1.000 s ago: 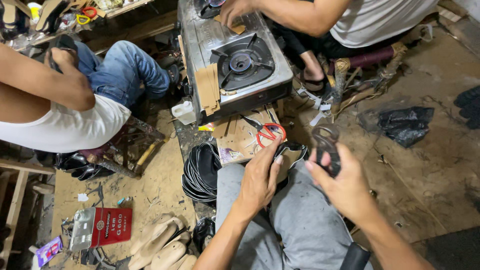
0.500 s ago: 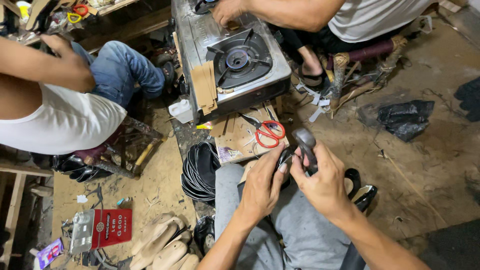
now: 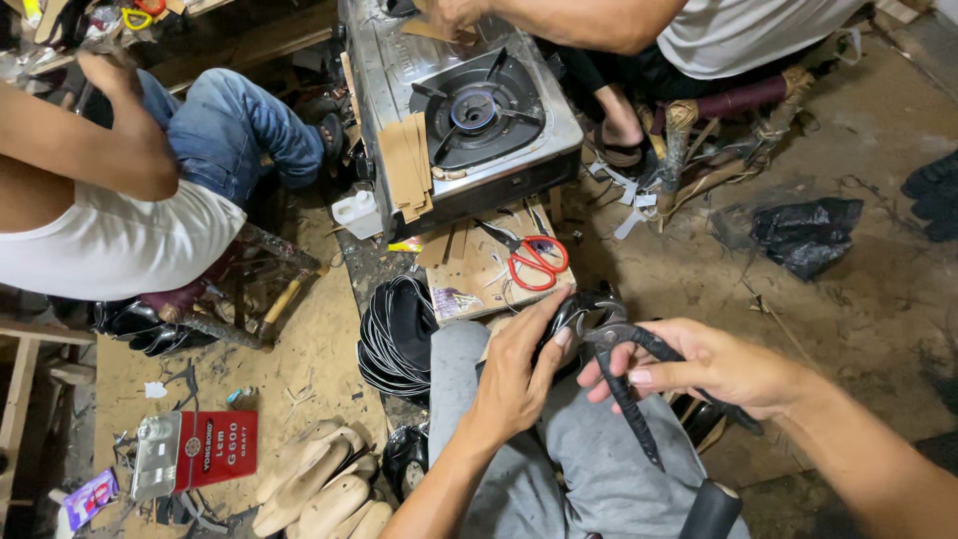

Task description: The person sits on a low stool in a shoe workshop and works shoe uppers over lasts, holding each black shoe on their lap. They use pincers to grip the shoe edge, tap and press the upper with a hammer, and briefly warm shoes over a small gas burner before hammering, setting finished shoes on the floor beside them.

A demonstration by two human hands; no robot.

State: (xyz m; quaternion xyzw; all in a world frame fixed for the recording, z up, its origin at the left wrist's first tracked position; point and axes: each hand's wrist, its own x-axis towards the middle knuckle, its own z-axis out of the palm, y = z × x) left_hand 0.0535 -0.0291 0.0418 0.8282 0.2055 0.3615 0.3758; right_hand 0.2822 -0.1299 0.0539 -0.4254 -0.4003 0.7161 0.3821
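Black tools, red handles, grey lap

The pincers are black — so is the crumpled bag. Scissors have red handles on a tan board. The stove is silver with a black burner; trousers are grey — the flat tin is red.

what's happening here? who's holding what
A person seated on the floor grips dark pincers in the right hand, jaws at a black shoe piece steadied on the lap by the left hand. Red-handled scissors lie on a board ahead. Two other people sit around a gas stove.
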